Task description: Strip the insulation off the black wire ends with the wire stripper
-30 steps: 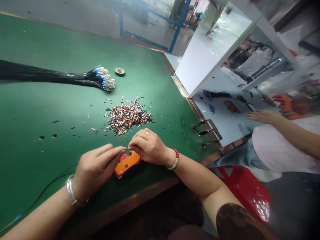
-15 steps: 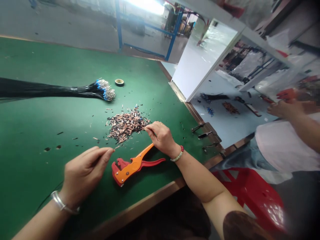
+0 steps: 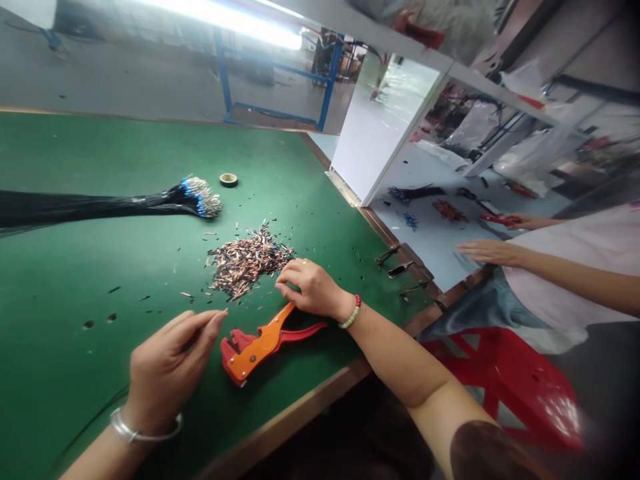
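My left hand [image 3: 167,363] is pinched closed on a thin black wire [image 3: 95,420], whose length trails behind the wrist; a small tip shows at the fingertips. My right hand [image 3: 315,287] hovers by the rear end of an orange and red wire stripper [image 3: 257,350], its fingers loosely bent with a small gap and nothing visible between them. The stripper lies on the green table, jaws toward my left hand. Just beyond both hands spreads a pile of copper and black wire scraps [image 3: 245,260].
A bundle of black wires [image 3: 100,208] with blue and silver ends lies at the left, beside a tape roll [image 3: 229,180]. A metal clamp [image 3: 405,263] sits at the right edge. Another person's hands [image 3: 493,252] work at the neighbouring table. A red stool [image 3: 530,380] stands below.
My right hand has drawn back from the scrap pile's edge toward the stripper, its fingers loosening. My left hand keeps its pinch. The view has tilted slightly; the other person's hands have lowered.
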A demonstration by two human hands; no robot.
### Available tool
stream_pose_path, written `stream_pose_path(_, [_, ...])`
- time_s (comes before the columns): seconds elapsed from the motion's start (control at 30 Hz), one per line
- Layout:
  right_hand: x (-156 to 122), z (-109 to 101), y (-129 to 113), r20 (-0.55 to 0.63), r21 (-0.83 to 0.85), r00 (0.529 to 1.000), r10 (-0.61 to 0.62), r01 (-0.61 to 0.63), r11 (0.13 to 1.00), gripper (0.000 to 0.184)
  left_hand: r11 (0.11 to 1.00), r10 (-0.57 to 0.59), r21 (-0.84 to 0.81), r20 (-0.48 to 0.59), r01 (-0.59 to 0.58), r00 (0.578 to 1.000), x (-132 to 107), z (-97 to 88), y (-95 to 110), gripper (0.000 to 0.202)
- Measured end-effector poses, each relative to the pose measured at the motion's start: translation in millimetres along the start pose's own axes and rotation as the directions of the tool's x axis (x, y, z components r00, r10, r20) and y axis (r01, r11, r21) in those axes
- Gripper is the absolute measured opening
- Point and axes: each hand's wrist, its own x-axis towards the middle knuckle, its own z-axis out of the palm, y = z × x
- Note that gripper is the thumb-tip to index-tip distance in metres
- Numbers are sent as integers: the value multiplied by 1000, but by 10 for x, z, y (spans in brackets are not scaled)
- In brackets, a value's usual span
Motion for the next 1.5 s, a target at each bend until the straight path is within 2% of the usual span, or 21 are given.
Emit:
stream_pose_path(0.2, [-46, -53, -68, 193, 40, 981, -15, 8, 999, 42, 993, -51, 101, -25, 53, 998, 17, -39, -14, 23])
stream_pose_path(0.27, [-47, -67, -110, 214, 42, 976, -36, 28, 999, 49, 993, -58, 101, -42, 62, 997, 33, -36, -24, 23])
stream_pose_path(0.4, [-21, -47, -167, 119, 88, 991, -68, 58, 994, 43, 998, -42, 49, -34, 44, 999, 45, 5, -38, 18])
stream_pose_path(0.53, [1, -23, -237, -42, 172, 997, -58, 64, 983, 32, 999, -38, 14, 53, 37, 998, 26, 38, 11, 14])
stream_pose_path(0.6, [3, -21, -296, -85, 219, 996, -40, 57, 974, 30, 999, -36, -9, 110, 37, 993, 7, 44, 65, 14])
stream_pose_path(0.7, [-2, -17, -395, -69, 307, 997, -30, 49, 950, 29, 998, -35, -51, 158, 43, 987, -23, 53, 157, 11])
stream_pose_path(0.8, [-3, -6, -467, -20, 396, 999, -42, 47, 917, 17, 996, -29, -76, 177, 43, 984, -51, 74, 224, 8])
stream_pose_path(1.0, [6, 6, -500, -23, 505, 999, 28, -13, 863, 9, 995, -11, -98, 203, 32, 979, -87, 126, 220, 7])
stream_pose_path(1.1, [2, -9, -497, -31, 534, 998, 62, -36, 845, 9, 996, -11, -84, 187, 27, 982, -83, 125, 206, 7])
stream_pose_path(1.23, [-7, -33, -503, -22, 569, 1000, 21, -5, 822, 9, 998, -20, -57, 181, 31, 983, -63, 111, 222, 8])
stream_pose_path(1.37, [-9, -15, -513, 17, 543, 1000, -10, -1, 839, 10, 998, -16, -60, 185, 28, 983, -58, 109, 240, 9])
stream_pose_path(1.5, [-8, 37, -493, -22, 508, 999, 35, -19, 861, 14, 998, 8, -69, 182, 4, 983, -79, 118, 211, 8])
